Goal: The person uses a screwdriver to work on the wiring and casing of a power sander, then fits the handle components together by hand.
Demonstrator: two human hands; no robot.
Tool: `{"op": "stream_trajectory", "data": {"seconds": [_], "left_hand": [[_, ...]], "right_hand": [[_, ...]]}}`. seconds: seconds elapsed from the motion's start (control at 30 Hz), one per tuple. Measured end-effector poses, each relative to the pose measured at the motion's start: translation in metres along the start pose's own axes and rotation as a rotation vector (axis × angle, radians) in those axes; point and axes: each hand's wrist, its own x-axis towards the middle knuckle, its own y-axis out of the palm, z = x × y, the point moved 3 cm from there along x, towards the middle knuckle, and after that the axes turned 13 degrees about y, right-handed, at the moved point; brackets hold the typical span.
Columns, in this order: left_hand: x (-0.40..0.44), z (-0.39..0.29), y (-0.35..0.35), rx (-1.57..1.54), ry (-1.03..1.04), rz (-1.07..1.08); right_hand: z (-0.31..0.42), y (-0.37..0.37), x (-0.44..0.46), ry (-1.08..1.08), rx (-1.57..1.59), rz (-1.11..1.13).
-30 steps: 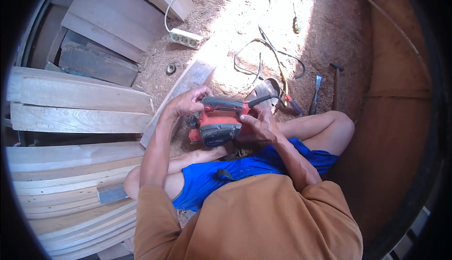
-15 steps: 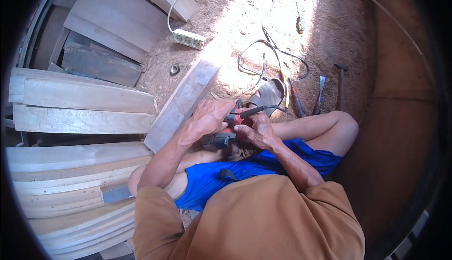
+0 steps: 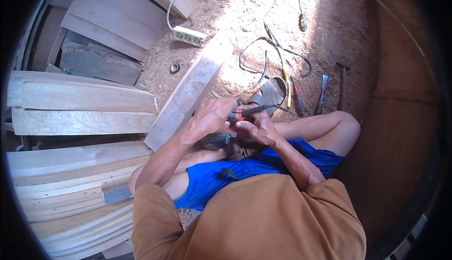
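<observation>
At centre, the power tool (image 3: pixel 218 141) has matt red and dark plastic surfaces. Lower left, stacked planks (image 3: pixel 70 158) look smooth, bare wood. Upper left, the power strip (image 3: pixel 188 35) is pale plastic. Lower centre, the shirt (image 3: pixel 254 217) is matt, creased cloth.

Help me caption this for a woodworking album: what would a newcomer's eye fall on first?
Probably the bright blue shorts across the lap, next to the brown shirt filling the bottom of the view. Next comes the red-and-black electric planer in the middle, partly hidden by the left hand and right hand. Beyond, sunlight glares on wood shavings at the top centre.
</observation>
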Motion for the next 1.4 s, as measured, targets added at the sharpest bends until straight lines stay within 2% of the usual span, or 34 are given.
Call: {"op": "stream_trajectory", "data": {"seconds": [0.13,0.23,0.33,0.43,0.53,0.63,0.73,0.83,0.93,1.03,1.13,1.17,1.2,1.33,1.4], "left_hand": [[0.006,0.004,0.01,0.041,-0.036,0.015],[0.01,0.005,0.01,0.076,-0.059,0.041],[0.011,0.004,0.007,0.078,-0.066,0.027],[0.013,0.003,0.005,0.087,-0.09,0.07],[0.019,0.007,0.006,0.069,-0.144,0.11],[0.02,0.013,0.01,0.094,-0.149,0.075],[0.024,0.014,0.01,0.095,-0.154,0.098],[0.029,0.014,0.01,0.119,-0.182,0.112],[0.028,0.021,0.004,-0.004,-0.038,0.112],[0.027,0.027,0.0,-0.017,-0.099,0.152],[0.049,0.028,-0.001,0.094,-0.125,0.301],[0.056,0.029,-0.004,0.084,-0.119,0.328],[0.063,0.029,-0.007,0.073,-0.111,0.358],[0.085,0.057,0.0,-0.025,-0.083,0.479],[0.087,0.067,0.003,-0.071,-0.075,0.45]], "right_hand": [[-0.009,0.001,0.003,-0.014,-0.107,-0.068],[0.0,-0.001,0.001,-0.003,-0.061,-0.081],[-0.002,0.0,0.006,0.021,-0.018,-0.013],[0.009,-0.009,0.008,-0.093,-0.21,-0.039],[-0.009,0.004,0.015,-0.098,-0.124,-0.022],[-0.011,0.003,0.014,0.094,-0.063,0.036],[-0.02,0.004,0.02,0.011,-0.107,-0.016],[-0.013,-0.002,0.015,0.19,0.09,0.094],[-0.019,-0.007,0.016,0.117,-0.065,0.002],[-0.022,-0.006,0.018,0.204,0.305,0.118],[-0.028,-0.023,0.026,0.326,0.279,0.215],[-0.062,-0.032,0.036,0.443,0.168,0.266],[-0.063,-0.036,0.035,0.457,0.368,0.296],[-0.078,-0.046,0.045,0.316,0.358,0.285],[-0.071,-0.047,0.047,0.3,0.358,0.277]]}}
